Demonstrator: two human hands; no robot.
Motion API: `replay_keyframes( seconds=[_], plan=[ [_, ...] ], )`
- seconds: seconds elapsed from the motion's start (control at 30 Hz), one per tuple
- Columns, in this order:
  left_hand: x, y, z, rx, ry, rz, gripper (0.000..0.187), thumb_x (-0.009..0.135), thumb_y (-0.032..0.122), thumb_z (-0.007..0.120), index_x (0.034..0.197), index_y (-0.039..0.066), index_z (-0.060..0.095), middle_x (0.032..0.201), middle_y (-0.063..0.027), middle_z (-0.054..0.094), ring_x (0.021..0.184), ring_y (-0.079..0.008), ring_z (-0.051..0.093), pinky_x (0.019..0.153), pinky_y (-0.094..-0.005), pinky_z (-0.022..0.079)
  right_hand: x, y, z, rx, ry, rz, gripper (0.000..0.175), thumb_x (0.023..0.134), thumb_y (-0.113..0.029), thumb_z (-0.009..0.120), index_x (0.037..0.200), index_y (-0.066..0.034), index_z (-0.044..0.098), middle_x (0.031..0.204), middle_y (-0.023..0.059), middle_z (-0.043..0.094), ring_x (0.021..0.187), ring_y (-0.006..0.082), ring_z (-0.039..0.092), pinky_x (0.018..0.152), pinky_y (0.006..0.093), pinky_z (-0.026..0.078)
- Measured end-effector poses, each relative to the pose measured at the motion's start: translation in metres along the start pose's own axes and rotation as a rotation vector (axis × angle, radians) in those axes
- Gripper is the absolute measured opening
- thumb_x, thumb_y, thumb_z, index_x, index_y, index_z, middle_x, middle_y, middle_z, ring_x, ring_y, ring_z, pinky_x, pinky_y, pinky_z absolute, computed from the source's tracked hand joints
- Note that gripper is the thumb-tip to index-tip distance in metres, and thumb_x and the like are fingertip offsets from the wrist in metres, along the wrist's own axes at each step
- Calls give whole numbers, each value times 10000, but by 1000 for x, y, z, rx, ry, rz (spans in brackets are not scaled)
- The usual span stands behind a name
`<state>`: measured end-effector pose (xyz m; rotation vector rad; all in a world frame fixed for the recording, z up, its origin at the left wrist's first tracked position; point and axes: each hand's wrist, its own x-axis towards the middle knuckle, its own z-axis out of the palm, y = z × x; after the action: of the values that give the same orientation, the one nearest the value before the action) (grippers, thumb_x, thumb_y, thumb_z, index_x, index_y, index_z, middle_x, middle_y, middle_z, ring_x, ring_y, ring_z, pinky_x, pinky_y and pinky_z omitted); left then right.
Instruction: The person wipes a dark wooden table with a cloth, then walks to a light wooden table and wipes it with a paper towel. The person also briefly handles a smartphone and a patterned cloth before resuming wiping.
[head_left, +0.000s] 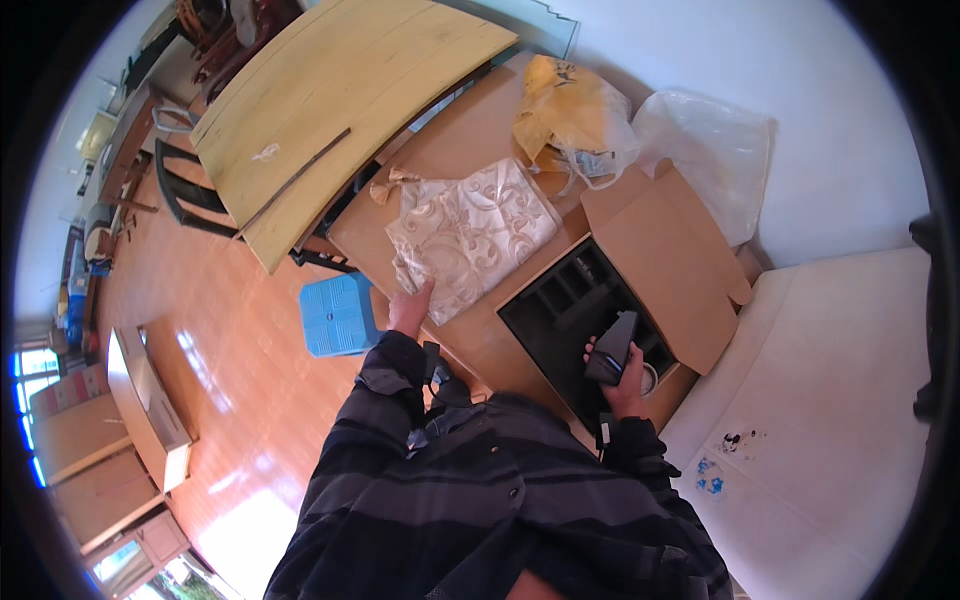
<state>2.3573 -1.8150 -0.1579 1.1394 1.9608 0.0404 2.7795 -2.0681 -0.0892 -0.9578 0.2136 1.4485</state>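
Note:
In my right hand (626, 382) is a black handheld device (613, 349), held above an open cardboard box (660, 262) lined with black foam (551, 337). The foam has several compartments. A roll of tape (649, 379) lies beside that hand, at the box's near right corner. My left hand (411, 307) is at the near left edge of a folded cream patterned cloth (476, 232) with tassels; its fingers touch or nearly touch the cloth, and whether they grip it I cannot tell. Cloth and box both lie on a brown table (472, 341).
Behind the cloth stand a yellow plastic bag (562, 112) and a clear plastic bag (705, 157). A blue plastic stool (337, 315) is left of the table. Further left are a wooden table (337, 82) bearing a thin stick and a dark chair (187, 187). A stained white padded surface (817, 375) lies right.

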Motion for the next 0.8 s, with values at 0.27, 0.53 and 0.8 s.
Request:
replay_keyframes(
  seconds=[0.27, 0.53, 0.8],
  plan=[
    [2, 13, 12, -780, -149, -3, 659, 841, 365, 893, 1244, -114, 688, 1127, -139, 741, 933, -247, 715, 805, -401, 563, -2, 1, 6, 2, 25, -7, 612, 1078, -477, 359, 1345, 28, 579, 1252, 231, 696, 1115, 374, 701, 993, 505, 581],
    [-6, 33, 1, -1168, -367, -132, 476, 961, 209, 752, 1351, -33, 626, 1271, -161, 711, 1089, -301, 719, 954, -430, 593, -3, 3, 1, 40, 0, -7, 642, 1066, -487, 400, 1388, 44, 560, 1314, 239, 679, 1125, 380, 699, 990, 511, 580],
    [-43, 74, -21, -1329, -574, 63, 515, 1021, 248, 700, 1442, -5, 546, 1372, -129, 671, 1221, -290, 681, 1071, -444, 555, -5, -1, 9, 35, -3, 20, 600, 1066, -474, 398, 1327, 35, 580, 1258, 235, 695, 1113, 382, 701, 998, 519, 573]
  ],
)
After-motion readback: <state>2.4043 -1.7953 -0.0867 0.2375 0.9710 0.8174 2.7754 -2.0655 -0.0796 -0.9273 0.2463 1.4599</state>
